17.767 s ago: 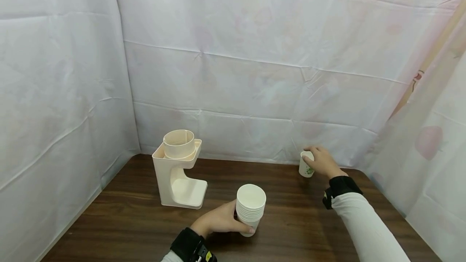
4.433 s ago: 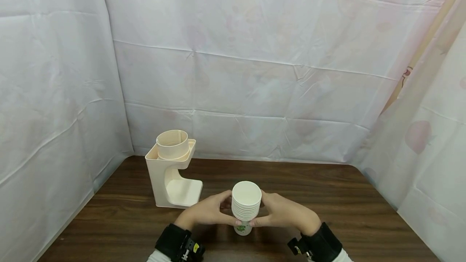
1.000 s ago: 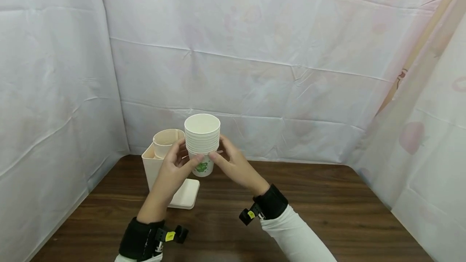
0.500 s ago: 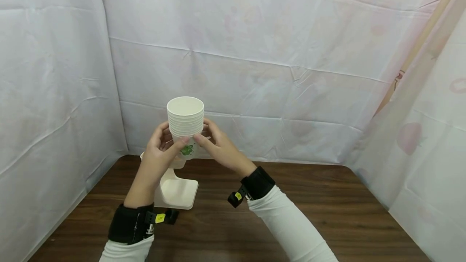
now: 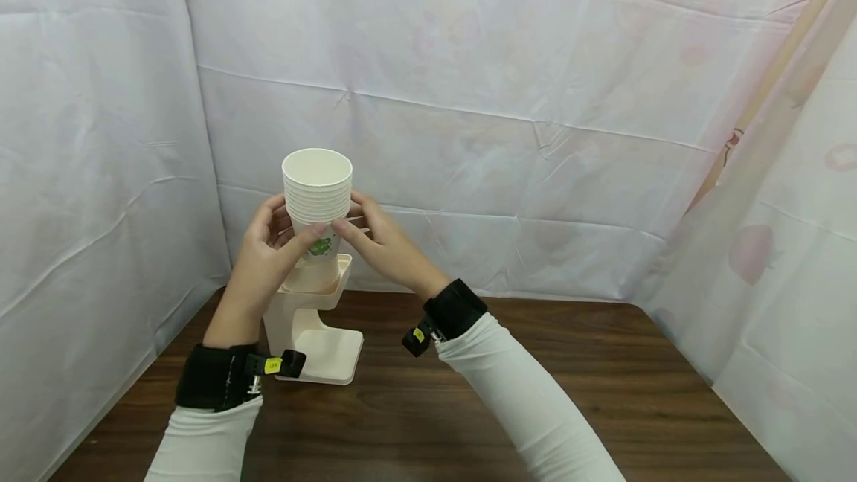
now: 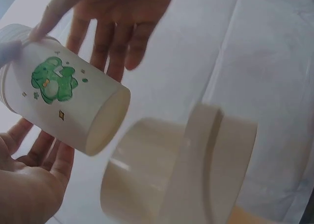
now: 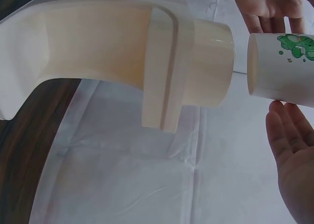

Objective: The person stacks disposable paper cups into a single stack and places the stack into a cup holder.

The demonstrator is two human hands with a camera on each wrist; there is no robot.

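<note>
A stack of white paper cups (image 5: 318, 192), nested mouth up, is held between both hands. My left hand (image 5: 262, 255) grips its left side and my right hand (image 5: 391, 248) its right, thumbs at the front. A green cartoon animal is printed on the lowest cup (image 6: 73, 87). Just below the stack stands a cream cup dispenser (image 5: 326, 355) with a round tube (image 7: 211, 62) on top. In the right wrist view a narrow gap shows between the cup's base and the tube's rim. My left forearm hides part of the dispenser in the head view.
The dispenser stands on a dark wood table (image 5: 509, 378), toward its left side. White cloth (image 5: 469, 132) hangs behind the table and along both sides. Black straps with small cameras sit on both wrists.
Earlier, the right hand was at a single cup at the far right, which is no longer there. Over the last second both hands raised the stack leftward, over the dispenser.
</note>
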